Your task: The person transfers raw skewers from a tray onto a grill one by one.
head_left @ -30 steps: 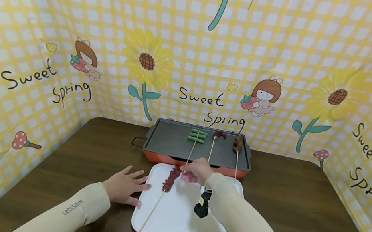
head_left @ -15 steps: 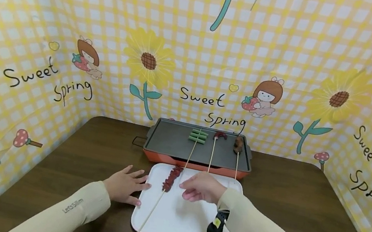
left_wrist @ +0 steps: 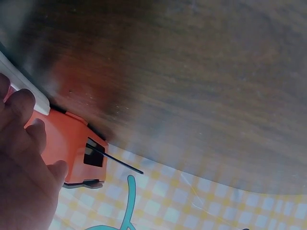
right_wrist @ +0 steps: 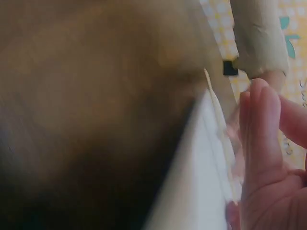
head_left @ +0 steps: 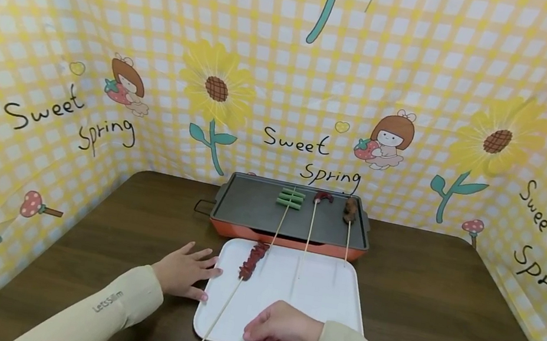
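My left hand (head_left: 182,272) lies with spread fingers at the left rim of a white tray (head_left: 328,298). Over the tray's front edge hovers my right hand (head_left: 282,333), fingers loosely bent and holding nothing. A skewer of dark red meat pieces (head_left: 252,261) slants across the tray's left side, its stick end past the front rim. On the flat grill (head_left: 247,202) behind lie a skewer of green vegetable pieces (head_left: 290,198), one with a curled dark red piece (head_left: 323,198) and one with a brown piece (head_left: 350,211). Their sticks point towards me over the tray.
The grill has an orange base (left_wrist: 57,139) and a thin wire handle (left_wrist: 120,163) sticking out at its left. Everything stands on a dark wooden table (head_left: 414,300). A yellow checked cloth (head_left: 278,76) hangs close behind and at both sides.
My right hand has let go of the green vegetable skewer's stick and drawn back to the tray's front edge. The left hand and the skewers have stayed put.
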Tool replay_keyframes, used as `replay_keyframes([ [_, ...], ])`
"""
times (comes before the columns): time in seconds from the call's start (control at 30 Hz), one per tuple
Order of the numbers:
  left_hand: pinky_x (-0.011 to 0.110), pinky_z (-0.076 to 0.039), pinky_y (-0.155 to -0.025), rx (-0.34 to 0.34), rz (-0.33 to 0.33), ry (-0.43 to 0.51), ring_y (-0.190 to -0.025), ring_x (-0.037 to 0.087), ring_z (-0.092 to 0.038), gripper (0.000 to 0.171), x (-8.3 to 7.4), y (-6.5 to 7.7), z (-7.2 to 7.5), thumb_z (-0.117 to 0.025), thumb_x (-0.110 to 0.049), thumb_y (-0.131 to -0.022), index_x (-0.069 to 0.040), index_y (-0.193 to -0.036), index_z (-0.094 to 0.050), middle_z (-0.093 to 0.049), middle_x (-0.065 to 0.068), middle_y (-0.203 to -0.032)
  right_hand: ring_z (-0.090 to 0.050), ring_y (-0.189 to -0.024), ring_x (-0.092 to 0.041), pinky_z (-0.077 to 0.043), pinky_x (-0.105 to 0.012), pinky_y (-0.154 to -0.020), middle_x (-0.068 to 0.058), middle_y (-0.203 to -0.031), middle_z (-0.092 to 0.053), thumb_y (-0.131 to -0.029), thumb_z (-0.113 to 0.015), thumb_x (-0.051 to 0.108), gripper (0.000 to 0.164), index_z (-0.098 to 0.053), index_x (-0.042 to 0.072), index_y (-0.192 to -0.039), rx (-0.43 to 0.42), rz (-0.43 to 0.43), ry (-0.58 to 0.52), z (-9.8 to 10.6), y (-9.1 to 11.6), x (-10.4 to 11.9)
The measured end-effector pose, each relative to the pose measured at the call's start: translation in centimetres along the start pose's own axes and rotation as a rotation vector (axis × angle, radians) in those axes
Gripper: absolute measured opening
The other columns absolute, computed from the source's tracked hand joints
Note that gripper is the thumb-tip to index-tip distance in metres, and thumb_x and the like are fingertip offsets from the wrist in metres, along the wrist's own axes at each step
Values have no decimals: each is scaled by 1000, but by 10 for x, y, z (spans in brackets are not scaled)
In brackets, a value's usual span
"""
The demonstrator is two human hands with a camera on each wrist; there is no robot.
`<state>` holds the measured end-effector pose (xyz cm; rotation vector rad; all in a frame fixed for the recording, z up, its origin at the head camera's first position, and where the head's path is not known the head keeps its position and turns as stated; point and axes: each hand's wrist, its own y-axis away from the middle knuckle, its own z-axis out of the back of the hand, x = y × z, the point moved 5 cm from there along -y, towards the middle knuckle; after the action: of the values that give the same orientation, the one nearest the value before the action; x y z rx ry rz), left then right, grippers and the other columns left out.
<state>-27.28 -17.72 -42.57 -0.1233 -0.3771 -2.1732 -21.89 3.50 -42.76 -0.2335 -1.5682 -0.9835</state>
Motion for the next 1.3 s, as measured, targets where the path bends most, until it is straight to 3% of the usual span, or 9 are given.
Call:
replay_keyframes([
  [0.17,55,-23,-109,25,10,0,-138,27,-34,65,2,-1,-1,-54,-58,-88,-22,-141,-50,-46,4,-146,-57,-46,-2,-45,-14,-43,-1,-57,-60,-90,-61,1,11,-70,-5,-91,86,-27,-26,-20,-1,-13],
  [0.4,55,-21,-110,48,36,-8,-140,25,-32,66,4,-5,0,-53,-61,-87,-24,-142,-49,-43,2,-147,-56,-46,-1,-44,-13,-44,1,-56,-59,-93,-59,5,14,-69,1,-85,129,-76,-37,-44,-16,-19],
  [0.7,55,-23,-109,29,14,23,-138,27,-34,65,1,-1,1,-55,-58,-88,-22,-141,-51,-45,4,-146,-48,-40,2,-38,-11,-38,4,-49,-55,-92,-61,7,24,-60,10,-68,41,-108,-58,-71,-33,-20],
  [1.0,55,-23,-109,24,2,12,-139,27,-33,65,0,-2,2,-55,-58,-87,-23,-141,-51,-46,3,-146,-44,-41,2,-33,-11,-39,7,-48,-52,-94,-62,13,22,-72,-2,-82,-49,-68,-15,-83,-39,-19],
  [1.13,55,-23,-109,25,4,22,-138,28,-33,65,0,-2,1,-55,-58,-87,-22,-141,-50,-46,4,-145,-45,-41,2,-34,-12,-40,5,-49,-52,-95,-61,16,25,-71,-1,-80,-81,-27,-26,-86,-40,-18],
  [1.3,55,-22,-109,25,9,40,-139,28,-33,66,0,-2,1,-55,-58,-87,-22,-142,-50,-46,4,-146,-48,-41,2,-36,-11,-39,4,-51,-55,-95,-60,17,24,-69,4,-78,-83,-39,-76,-89,-42,-16],
])
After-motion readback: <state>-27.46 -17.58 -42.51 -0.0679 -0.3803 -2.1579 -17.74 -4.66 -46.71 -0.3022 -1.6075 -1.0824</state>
